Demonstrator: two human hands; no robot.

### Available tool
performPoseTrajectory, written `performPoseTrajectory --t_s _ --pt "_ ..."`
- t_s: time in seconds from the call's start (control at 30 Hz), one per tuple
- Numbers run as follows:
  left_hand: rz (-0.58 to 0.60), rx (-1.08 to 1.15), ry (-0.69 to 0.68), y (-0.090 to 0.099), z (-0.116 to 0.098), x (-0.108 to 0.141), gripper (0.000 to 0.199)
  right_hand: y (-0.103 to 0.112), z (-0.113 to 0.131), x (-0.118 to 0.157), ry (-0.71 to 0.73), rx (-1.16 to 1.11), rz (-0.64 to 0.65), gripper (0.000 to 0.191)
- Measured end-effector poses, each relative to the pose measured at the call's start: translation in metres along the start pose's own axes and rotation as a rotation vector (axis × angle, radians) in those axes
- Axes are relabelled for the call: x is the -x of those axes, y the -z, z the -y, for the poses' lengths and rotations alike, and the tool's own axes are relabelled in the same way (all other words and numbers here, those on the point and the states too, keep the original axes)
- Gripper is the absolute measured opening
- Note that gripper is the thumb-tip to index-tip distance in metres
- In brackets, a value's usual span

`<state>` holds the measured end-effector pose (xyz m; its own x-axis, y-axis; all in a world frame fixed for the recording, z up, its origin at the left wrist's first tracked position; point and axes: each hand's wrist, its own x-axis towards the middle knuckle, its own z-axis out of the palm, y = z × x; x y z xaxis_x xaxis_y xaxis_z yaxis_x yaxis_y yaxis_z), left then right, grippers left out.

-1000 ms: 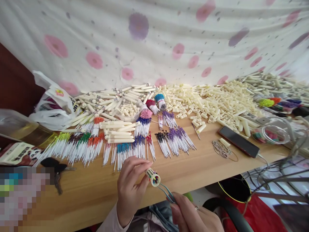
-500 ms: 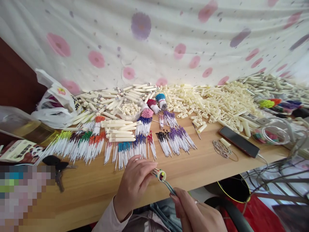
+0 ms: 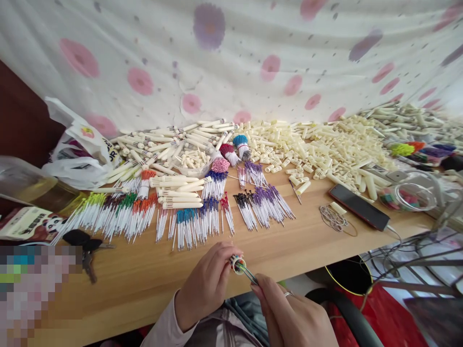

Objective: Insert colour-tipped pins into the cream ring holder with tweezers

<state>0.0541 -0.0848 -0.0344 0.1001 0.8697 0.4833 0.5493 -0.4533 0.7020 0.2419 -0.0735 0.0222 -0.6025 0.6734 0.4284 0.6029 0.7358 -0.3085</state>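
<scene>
My left hand (image 3: pixel 208 284) grips a short cream plastic tube (image 3: pixel 238 264) by its body, open end facing me, with coloured refill ends showing inside. My right hand (image 3: pixel 292 318) pinches thin blue-green refills (image 3: pixel 249 275) whose far ends sit in the tube's mouth. Both hands hover at the near edge of the wooden table (image 3: pixel 144 284). Just beyond them lie rows of thin white refills with coloured tips (image 3: pixel 188 224), sorted by colour.
Piles of cream pen barrels (image 3: pixel 173 149) and small cream caps (image 3: pixel 318 149) fill the back. A black phone (image 3: pixel 359 207) on a cable and rubber bands (image 3: pixel 333 219) lie right. Keys (image 3: pixel 85 243) and a white plastic bag (image 3: pixel 79 154) sit left.
My right hand has pushed the blue-green refills further into the tube, and both hands have drawn closer together. The tube has dropped slightly toward the table edge.
</scene>
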Motion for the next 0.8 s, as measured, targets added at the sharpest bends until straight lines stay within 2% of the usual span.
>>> performPoseTrajectory --t_s 0.23,0.47,0.8 --pt "0.036 0.019 0.016 0.0018 0.0008 0.0003 0.033 0.0000 -0.0005 -0.0014 -0.005 0.095 -0.005 0.030" --pt "0.023 -0.013 0.014 0.0026 0.0018 -0.0021 0.031 0.0042 0.0001 0.0001 -0.034 0.055 -0.003 0.026" --pt "0.050 0.019 0.018 0.0019 0.0002 -0.0026 0.031 0.0008 -0.0007 -0.0012 -0.033 0.088 -0.006 0.033"
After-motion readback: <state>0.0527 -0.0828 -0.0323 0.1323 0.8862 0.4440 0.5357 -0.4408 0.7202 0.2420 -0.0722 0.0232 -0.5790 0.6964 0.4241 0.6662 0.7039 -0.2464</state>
